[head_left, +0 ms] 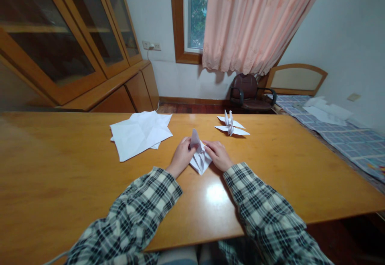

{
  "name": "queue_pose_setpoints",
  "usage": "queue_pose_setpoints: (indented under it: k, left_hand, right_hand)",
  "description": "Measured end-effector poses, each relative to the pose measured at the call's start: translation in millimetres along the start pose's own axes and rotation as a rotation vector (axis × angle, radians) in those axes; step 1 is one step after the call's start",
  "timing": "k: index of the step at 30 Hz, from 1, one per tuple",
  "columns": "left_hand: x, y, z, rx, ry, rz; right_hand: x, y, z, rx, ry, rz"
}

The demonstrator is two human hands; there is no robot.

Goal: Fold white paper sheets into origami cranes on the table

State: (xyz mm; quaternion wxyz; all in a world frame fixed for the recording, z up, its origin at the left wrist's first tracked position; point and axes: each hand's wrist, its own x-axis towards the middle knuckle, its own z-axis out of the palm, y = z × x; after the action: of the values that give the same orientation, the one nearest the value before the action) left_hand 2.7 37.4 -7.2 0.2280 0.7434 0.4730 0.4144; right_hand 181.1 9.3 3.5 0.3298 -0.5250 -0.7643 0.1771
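A partly folded piece of white origami paper lies just above the tabletop between both hands, one flap raised upright and its point toward me. My left hand grips its left side, the thumb on the front of the paper. On the right edge, my right hand pinches the paper between thumb and fingers. Beyond my right hand stand two folded white paper cranes, close together with wings spread. To the left rests a loose stack of creased white paper sheets.
All of this is on a wooden table, whose near edge is at my lap. Behind it are a glass-door cabinet, a brown armchair and a pink curtain. A bed with more paper on it stands at the right.
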Motion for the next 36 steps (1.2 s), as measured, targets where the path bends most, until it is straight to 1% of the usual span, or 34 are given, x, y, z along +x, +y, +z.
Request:
queue_pose_setpoints:
  k: [6,9,13,18,23,30,36]
  left_hand:
    - [0,2,-1,-0.005,0.010,-0.023]
    - [0,3,-1,-0.006,0.023,-0.050]
    - [-1,6,-2,-0.010,0.008,0.003]
    - [-2,13,-4,0.043,-0.027,0.064]
    - [-3,15,-3,0.054,-0.037,0.111]
    - [-4,17,-3,0.064,-0.074,0.116]
    - [-7,22,-4,-0.009,-0.139,0.065]
  right_hand:
    - [0,0,0,-0.002,0.011,-0.014]
    - [0,0,-2,0.045,0.072,-0.040]
    - [0,-4,-7,0.125,0.144,-0.103]
    - [0,-9,-6,0.129,0.193,-0.142]
    - [0,-4,-2,0.126,0.236,-0.099]
    - [-1,-4,-2,0.164,0.269,-0.004]
    - [-1,-6,-3,0.190,0.270,0.053]
